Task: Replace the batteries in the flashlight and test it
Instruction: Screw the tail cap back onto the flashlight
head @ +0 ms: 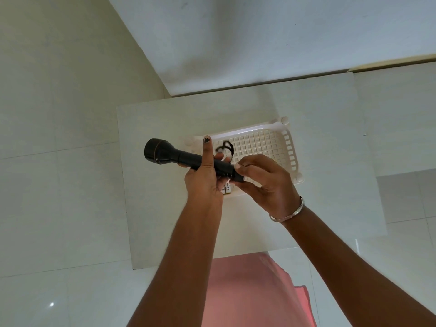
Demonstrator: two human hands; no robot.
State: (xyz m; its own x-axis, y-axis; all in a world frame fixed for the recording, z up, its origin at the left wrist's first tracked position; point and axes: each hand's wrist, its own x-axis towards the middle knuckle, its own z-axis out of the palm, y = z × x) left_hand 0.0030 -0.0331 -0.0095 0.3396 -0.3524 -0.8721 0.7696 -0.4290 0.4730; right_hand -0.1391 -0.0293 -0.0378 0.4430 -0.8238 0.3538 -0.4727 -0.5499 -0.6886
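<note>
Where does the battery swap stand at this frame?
No step is visibly finished. In hand: the left hand grips the flashlight while the right hand pinches its tail end; unscrewing or tightening, I cannot tell. A battery pack lies under the hands at the basket. Testing remains.

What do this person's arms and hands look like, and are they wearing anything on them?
No sleeves, gloves or watch show; both arms are bare as far as the picture reaches. The right hand has a thin silver bangle round its wrist. The left hand wears no jewellery that shows; its forefinger nail carries dark, chipped polish.
</note>
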